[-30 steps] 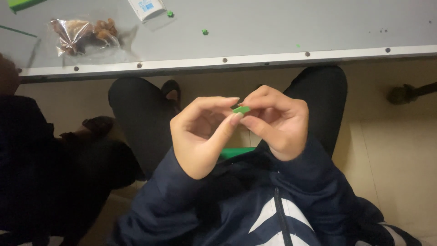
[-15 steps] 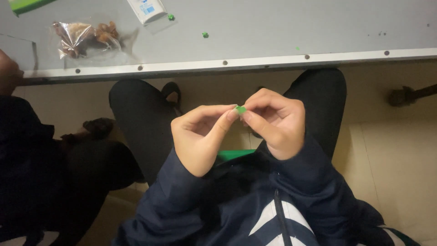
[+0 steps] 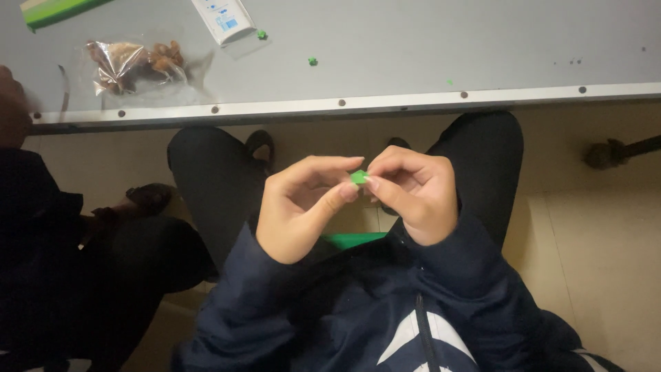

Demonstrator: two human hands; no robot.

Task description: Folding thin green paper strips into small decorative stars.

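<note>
Pinching a small green piece [image 3: 358, 177] between them, the left hand [image 3: 303, 207] and the right hand [image 3: 413, 196] meet fingertip to fingertip over the person's lap, both clamped on that piece, which sits at the point where the left thumb and forefinger touch the right ones. Just below the hands, a green sheet [image 3: 354, 240] lies on the lap against the dark blue jacket [image 3: 385, 310]. Beyond the hands, past the knees, runs the pale edge of a grey table [image 3: 427, 48]. On it, up and to the left of the left hand, lies a clear crinkled bag [image 3: 131, 63] of brown bits; beside that, further up, a white flat packet with a blue label [image 3: 224, 15] lies tilted, and at the far upper left corner sits a green and white box [image 3: 58, 9]. Two green scraps [image 3: 312, 61] rest on the table straight above the hands. Left of the left hand, another person in dark clothes [image 3: 41, 227] sits close by. Against half a second ago, the hands have kept their grip and place, and the piece shows more squarely between the fingertips.
</note>
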